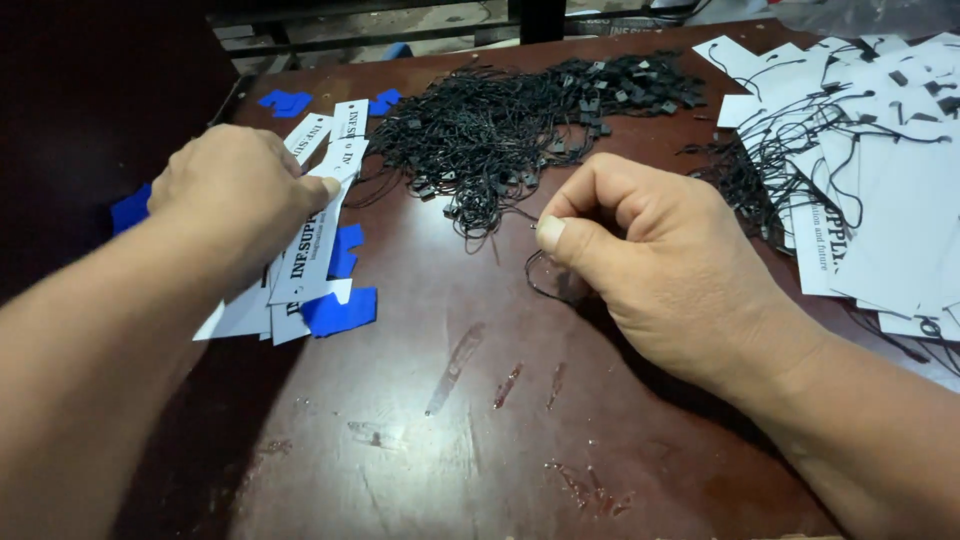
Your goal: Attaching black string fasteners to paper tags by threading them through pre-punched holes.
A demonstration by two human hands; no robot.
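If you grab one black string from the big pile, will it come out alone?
Probably not: the black strings lie tangled, so neighbours likely drag along. The loop pinched by the right hand droops, so it seems floppy and light.

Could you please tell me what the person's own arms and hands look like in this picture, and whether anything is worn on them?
Both forearms are bare as far as the frame shows: no sleeves, gloves, watch or bracelet. The left hand and the right hand show no rings on the visible fingers. The right thumb's nail is short, plain and unpainted.
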